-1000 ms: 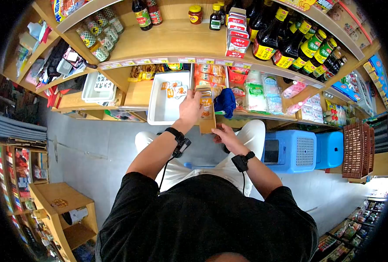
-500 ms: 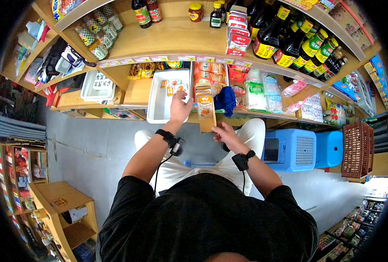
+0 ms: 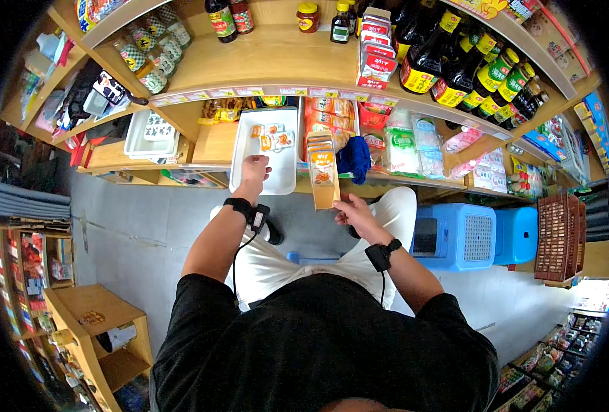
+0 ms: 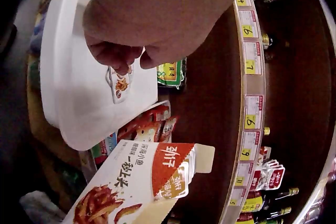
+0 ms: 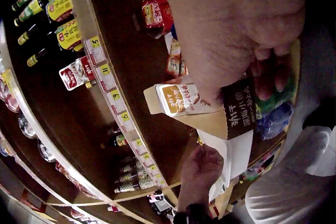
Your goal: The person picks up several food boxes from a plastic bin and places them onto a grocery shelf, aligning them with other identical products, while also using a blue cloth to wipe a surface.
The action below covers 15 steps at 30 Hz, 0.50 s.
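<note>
- Nearest us is the right hand, with thumb and fingers gripping the near end of the cardboard box from its right side.
- Box's long axis runs roughly away from us, near end poking out past the shelf's front edge. Its mouth, with flat packets showing, is at the far end. Can't tell if the shelf bears any weight.
- Left hand is well apart from the right one, over the near half of the white tray, closer to its left edge. Fingers loosely bent, nothing we can spot in them.
- Relation we'd watch: the box mouth lies right of that left hand and a bit farther out, beyond the tray's right edge. Right hand's nearer the box overall, but it's on the wrong end for reaching the mouth, so we'd call the left better placed.
- Farthest: loose sachets near the tray's far edge, just beyond the left fingertips.
</note>
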### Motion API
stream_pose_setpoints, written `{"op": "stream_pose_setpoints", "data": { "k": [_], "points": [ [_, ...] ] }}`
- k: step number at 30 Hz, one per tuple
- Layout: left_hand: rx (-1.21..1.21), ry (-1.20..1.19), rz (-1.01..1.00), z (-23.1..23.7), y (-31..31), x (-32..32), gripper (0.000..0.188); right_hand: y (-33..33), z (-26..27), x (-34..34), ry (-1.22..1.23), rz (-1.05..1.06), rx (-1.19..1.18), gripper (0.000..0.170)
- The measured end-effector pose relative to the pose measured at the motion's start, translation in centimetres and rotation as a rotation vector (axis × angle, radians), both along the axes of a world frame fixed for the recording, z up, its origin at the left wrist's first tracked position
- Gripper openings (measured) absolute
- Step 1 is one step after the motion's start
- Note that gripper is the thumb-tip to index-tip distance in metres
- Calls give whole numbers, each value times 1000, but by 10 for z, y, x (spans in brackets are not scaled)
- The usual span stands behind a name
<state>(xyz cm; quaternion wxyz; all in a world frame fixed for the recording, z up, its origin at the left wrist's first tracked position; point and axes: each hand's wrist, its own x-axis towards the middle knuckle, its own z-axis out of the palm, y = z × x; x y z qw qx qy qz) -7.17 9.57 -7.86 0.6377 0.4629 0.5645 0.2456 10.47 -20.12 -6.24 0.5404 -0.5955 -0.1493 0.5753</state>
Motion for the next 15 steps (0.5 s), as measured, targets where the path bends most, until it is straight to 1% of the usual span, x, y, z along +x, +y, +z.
{"op": "stream_pose_setpoints", "data": {
  "k": [4,8,12,14,15],
  "points": [
    [-33,-27,6,-5,13,1,16,0,-6,1,18,-10,-6,45],
    [-25,12,8,-13,22,6,16,-4,-5,3,25,11,27,47],
    [-91,19,77,-32,39,4,12,-3,-4,1,19,-13,-29,47],
    [-72,46,86,-44,48,5,15,-3,-9,4,42,4,-4,37],
    [-74,34,95,-50,50,6,15,-2,-12,5,39,5,-7,37]
  ]
}}
